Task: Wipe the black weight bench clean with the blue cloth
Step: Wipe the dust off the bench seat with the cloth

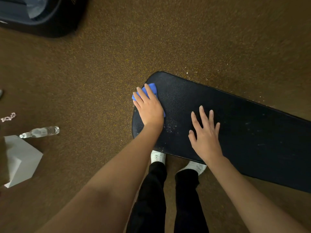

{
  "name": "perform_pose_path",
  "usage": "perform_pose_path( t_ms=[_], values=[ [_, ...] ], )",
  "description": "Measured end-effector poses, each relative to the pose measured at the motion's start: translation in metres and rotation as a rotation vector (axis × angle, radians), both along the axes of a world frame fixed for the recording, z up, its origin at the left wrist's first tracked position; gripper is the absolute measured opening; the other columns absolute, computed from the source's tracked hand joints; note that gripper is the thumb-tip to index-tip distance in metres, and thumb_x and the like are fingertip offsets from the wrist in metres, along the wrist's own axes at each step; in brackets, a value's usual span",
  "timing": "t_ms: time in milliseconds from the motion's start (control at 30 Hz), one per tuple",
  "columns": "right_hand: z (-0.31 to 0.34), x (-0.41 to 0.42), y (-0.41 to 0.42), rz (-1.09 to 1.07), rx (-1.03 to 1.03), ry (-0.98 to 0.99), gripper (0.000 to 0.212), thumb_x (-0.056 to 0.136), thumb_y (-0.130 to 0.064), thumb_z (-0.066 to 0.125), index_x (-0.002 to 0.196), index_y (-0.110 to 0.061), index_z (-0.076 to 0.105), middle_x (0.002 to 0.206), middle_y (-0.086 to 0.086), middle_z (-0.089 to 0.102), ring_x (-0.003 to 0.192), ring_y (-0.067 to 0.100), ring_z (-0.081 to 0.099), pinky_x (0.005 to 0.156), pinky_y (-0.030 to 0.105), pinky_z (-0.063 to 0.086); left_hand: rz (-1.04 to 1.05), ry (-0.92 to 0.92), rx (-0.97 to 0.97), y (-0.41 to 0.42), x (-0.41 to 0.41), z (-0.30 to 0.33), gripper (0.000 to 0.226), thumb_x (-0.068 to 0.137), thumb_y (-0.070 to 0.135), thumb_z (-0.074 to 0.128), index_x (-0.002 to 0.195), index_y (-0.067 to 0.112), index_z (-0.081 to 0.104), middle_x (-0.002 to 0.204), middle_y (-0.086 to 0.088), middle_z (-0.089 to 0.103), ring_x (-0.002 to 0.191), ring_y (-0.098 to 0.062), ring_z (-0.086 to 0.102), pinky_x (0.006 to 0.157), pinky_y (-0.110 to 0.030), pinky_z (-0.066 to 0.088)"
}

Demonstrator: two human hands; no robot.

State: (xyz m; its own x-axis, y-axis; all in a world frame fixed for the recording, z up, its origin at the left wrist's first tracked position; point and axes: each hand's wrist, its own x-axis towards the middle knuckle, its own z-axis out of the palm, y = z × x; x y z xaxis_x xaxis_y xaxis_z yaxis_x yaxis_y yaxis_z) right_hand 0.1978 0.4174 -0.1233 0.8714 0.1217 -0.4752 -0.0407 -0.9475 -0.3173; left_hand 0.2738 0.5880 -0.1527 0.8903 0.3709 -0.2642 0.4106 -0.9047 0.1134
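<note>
1. The bench (pixel 227 125) is a long black padded board lying across the right half of the view, its rounded end pointing up and left over a speckled brown floor (pixel 101 73).
2. The cloth (pixel 151 89) is blue and folded, and sits on the bench's rounded end near its left edge.
3. The left hand (pixel 149 108) lies flat on the cloth, fingers straight and close together, pressing it onto the pad; blue shows past the fingertips and beside the palm.
4. The right hand (pixel 204 137) rests palm down on the bare pad, right of the cloth and apart from it, fingers spread wide.
5. Pale specks dot the pad between the two hands and near the bench's near edge; faint light scuffs show further right.
6. Below the bench's near edge, two white shoes (pixel 158 156) and black trousers (pixel 151 199) are seen.
7. A clear plastic bottle (pixel 40 132) lies on its side on the floor at the left; any label on it is too small to read.
8. Just below the bottle stands a white box (pixel 21 158) with no writing visible.
9. A dark bin (pixel 42 15) with a pale liner fills the top left corner; no legible brand shows on it.
</note>
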Motion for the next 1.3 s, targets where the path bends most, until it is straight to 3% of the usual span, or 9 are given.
perform_pose_path(
  t_ms=[67, 267, 467, 567, 733, 933, 1133, 1300],
  values=[
    [0.0, 0.001, 0.0, 0.008, -0.012, 0.008, 0.062, 0.093, -0.022, 0.05, 0.148, -0.02, 0.023, 0.158, 0.007, 0.001, 0.143, 0.034, -0.006, 0.11, 0.059, 0.009, 0.018, 0.015, -0.036, 0.006, 0.013, 0.0, 0.047, 0.099, 0.016, 0.022, 0.144, 0.002, 0.02, 0.145, -0.027, 0.028, 0.133, -0.042, 0.028, 0.108, -0.047, 0.023],
    [0.0, 0.001, 0.0, 0.015, -0.016, 0.016, 0.063, 0.092, -0.023, 0.051, 0.148, -0.02, 0.021, 0.158, 0.006, 0.0, 0.143, 0.033, -0.007, 0.11, 0.058, 0.008, 0.065, -0.11, -0.015, 0.016, -0.012, -0.006, 0.049, 0.091, 0.022, 0.027, 0.125, -0.007, 0.047, 0.118, -0.032, 0.054, 0.104, -0.046, 0.055, 0.088, -0.05, 0.048],
    [0.003, 0.002, -0.001, 0.027, -0.027, 0.034, 0.063, 0.094, -0.023, 0.049, 0.148, -0.021, 0.019, 0.158, 0.006, -0.003, 0.143, 0.032, -0.009, 0.111, 0.057, 0.007, -0.036, -0.046, -0.031, 0.024, -0.053, -0.003, 0.046, 0.091, 0.02, 0.031, 0.126, -0.006, 0.045, 0.12, -0.032, 0.053, 0.106, -0.047, 0.054, 0.089, -0.049, 0.047],
    [0.003, 0.002, -0.002, 0.039, -0.019, 0.042, 0.063, 0.094, -0.023, 0.049, 0.149, -0.021, 0.019, 0.158, 0.006, -0.003, 0.143, 0.033, -0.009, 0.111, 0.057, 0.008, 0.028, -0.082, -0.088, 0.032, -0.029, -0.005, 0.051, 0.091, 0.023, 0.027, 0.129, -0.008, 0.042, 0.119, -0.031, 0.052, 0.104, -0.046, 0.054, 0.089, -0.049, 0.046],
    [0.003, 0.001, -0.004, 0.044, -0.016, 0.031, 0.063, 0.093, -0.023, 0.05, 0.148, -0.02, 0.019, 0.158, 0.006, -0.002, 0.143, 0.033, -0.008, 0.11, 0.058, 0.009, 0.062, -0.124, -0.16, 0.036, -0.025, -0.003, 0.063, 0.09, 0.031, 0.011, 0.138, -0.005, 0.029, 0.134, -0.027, 0.041, 0.119, -0.041, 0.044, 0.1, -0.044, 0.035],
    [0.003, 0.001, -0.006, 0.075, -0.028, 0.046, 0.064, 0.094, -0.024, 0.048, 0.149, -0.021, 0.015, 0.158, 0.004, -0.006, 0.143, 0.032, -0.012, 0.112, 0.057, 0.008, 0.228, -0.186, -0.126, 0.01, -0.083, -0.008, 0.051, 0.095, 0.022, 0.02, 0.137, -0.005, 0.032, 0.138, -0.031, 0.037, 0.126, -0.044, 0.039, 0.105, -0.05, 0.035],
    [0.004, 0.001, -0.008, 0.1, -0.037, 0.042, 0.064, 0.094, -0.024, 0.047, 0.149, -0.02, 0.016, 0.158, 0.004, -0.005, 0.143, 0.033, -0.01, 0.112, 0.057, 0.01, 0.019, -0.176, -0.094, 0.023, -0.097, -0.019, 0.049, 0.095, 0.02, 0.024, 0.136, -0.007, 0.032, 0.14, -0.033, 0.034, 0.129, -0.047, 0.033, 0.106, -0.053, 0.033],
    [0.004, -0.001, -0.014, 0.126, -0.02, 0.033, 0.063, 0.094, -0.023, 0.048, 0.149, -0.018, 0.017, 0.158, 0.004, -0.004, 0.143, 0.032, -0.01, 0.112, 0.056, 0.011, 0.318, -0.233, -0.211, 0.019, -0.081, -0.012, 0.055, 0.095, 0.026, 0.015, 0.139, -0.005, 0.028, 0.141, -0.03, 0.033, 0.126, -0.044, 0.036, 0.106, -0.049, 0.031]
  ],
)
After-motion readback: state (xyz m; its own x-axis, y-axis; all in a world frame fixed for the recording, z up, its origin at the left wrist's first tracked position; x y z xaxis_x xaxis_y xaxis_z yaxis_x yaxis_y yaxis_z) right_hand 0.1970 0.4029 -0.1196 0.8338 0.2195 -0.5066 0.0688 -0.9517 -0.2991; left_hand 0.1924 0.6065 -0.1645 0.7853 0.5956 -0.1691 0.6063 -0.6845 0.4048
